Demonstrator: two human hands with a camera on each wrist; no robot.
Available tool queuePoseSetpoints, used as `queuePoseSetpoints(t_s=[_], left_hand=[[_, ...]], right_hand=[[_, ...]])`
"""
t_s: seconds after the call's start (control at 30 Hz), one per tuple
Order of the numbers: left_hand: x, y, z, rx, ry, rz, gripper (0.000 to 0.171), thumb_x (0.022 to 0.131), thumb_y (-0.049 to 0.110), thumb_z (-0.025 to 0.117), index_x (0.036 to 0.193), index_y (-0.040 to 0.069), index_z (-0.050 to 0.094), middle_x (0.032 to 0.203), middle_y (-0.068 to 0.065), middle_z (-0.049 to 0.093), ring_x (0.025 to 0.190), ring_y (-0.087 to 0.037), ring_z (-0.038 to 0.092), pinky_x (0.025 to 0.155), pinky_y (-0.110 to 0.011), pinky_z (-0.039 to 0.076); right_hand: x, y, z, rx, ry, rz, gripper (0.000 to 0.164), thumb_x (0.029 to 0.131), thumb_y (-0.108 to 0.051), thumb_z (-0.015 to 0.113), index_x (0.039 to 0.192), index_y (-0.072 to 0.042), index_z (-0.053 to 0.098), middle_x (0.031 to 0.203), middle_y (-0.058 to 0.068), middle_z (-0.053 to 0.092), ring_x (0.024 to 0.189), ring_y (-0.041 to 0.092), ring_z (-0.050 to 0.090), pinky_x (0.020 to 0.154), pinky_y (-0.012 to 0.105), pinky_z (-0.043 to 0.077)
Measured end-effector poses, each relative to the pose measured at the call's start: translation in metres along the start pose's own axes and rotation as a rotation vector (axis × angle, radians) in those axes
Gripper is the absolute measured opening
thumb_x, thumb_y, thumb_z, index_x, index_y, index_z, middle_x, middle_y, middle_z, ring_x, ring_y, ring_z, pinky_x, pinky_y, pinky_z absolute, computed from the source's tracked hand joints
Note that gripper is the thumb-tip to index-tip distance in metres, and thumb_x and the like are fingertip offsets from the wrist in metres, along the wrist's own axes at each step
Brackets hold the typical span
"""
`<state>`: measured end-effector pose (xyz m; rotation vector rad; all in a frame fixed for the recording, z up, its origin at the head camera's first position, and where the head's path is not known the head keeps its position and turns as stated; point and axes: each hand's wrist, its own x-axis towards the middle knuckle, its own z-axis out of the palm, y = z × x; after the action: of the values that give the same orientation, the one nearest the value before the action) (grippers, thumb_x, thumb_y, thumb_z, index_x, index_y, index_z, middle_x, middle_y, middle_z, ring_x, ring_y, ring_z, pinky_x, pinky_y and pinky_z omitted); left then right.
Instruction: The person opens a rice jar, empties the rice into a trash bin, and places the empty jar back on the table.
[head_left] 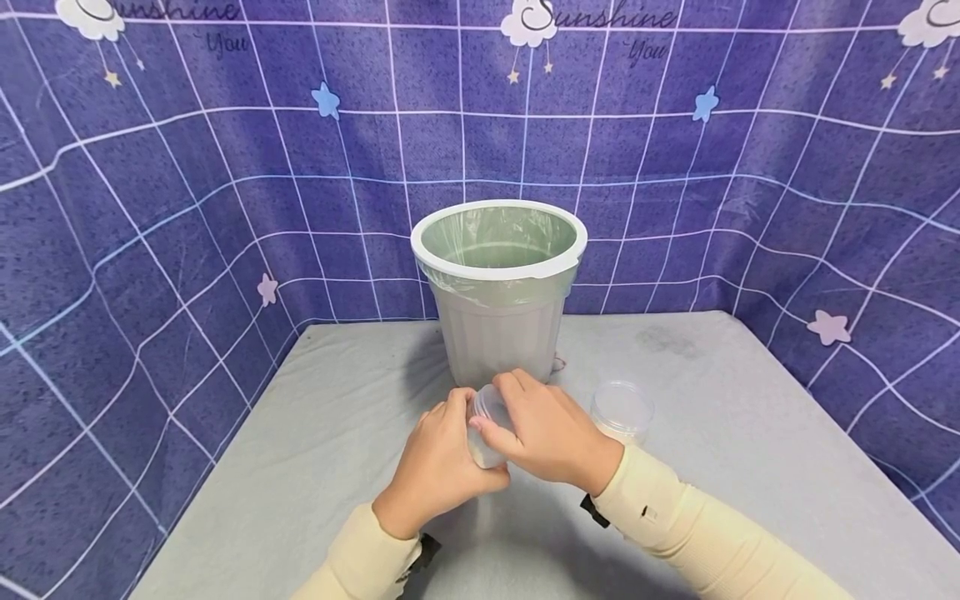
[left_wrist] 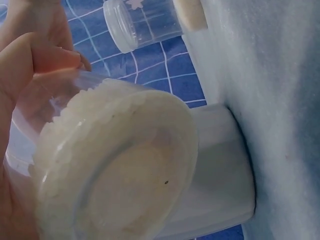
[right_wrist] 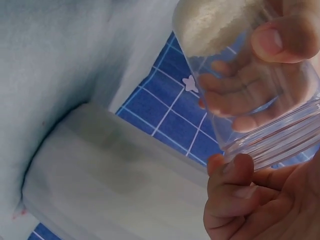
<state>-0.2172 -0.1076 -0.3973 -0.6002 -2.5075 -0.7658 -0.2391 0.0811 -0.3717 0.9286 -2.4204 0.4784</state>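
A clear plastic jar point(head_left: 483, 450), tilted, is held between both hands in front of the bin. White grains that look like rice point(left_wrist: 120, 165) lie at its bottom end. My left hand point(head_left: 438, 467) grips the jar's body, its thumb and fingers on opposite sides. At the ridged, threaded-looking top end, my right hand point(head_left: 551, 429) curls its fingers round the rim. Whether a lid sits there is hard to tell. In the right wrist view, the curled right hand point(right_wrist: 245, 200) is below the jar, and the left hand's thumb point(right_wrist: 270, 42) presses the wall.
Behind the hands stands a grey bin point(head_left: 498, 325) with a white rim and a clear liner. A second clear jar point(head_left: 622, 408) with pale contents stands to the right. Grey cloth point(head_left: 315, 433) covers the table, and a blue gridded curtain point(head_left: 247, 167) surrounds it.
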Motion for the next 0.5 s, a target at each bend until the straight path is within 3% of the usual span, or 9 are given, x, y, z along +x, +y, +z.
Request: queuePoseSetpoints(t_s=[0.2,0.5], left_hand=[[0.0009,-0.0022,0.0004,0.0,-0.013,-0.002,0.085,0.053,0.037,0.088,0.126,0.011,0.054,0.095,0.01,0.061,0.083,-0.008,0.059,0.075,-0.031,0.052],[0.0019,-0.0037,0.0012,0.004,-0.017,-0.006,0.084,0.055,0.039,0.086,0.127,0.011,0.055,0.09,0.011,0.06,0.078,-0.006,0.058,0.071,-0.029,0.052]], right_hand=[[-0.001,0.0005,0.001,0.007,0.0,0.0,0.042,0.1,-0.055,0.054,0.107,-0.014,0.059,0.096,-0.004,0.059,0.073,0.014,0.059,0.063,0.031,0.053],[-0.0008,0.0022,0.0015,0.009,0.025,-0.05,0.045,0.101,-0.054,0.052,0.11,-0.011,0.06,0.097,-0.002,0.061,0.074,0.015,0.06,0.063,0.032,0.054]])
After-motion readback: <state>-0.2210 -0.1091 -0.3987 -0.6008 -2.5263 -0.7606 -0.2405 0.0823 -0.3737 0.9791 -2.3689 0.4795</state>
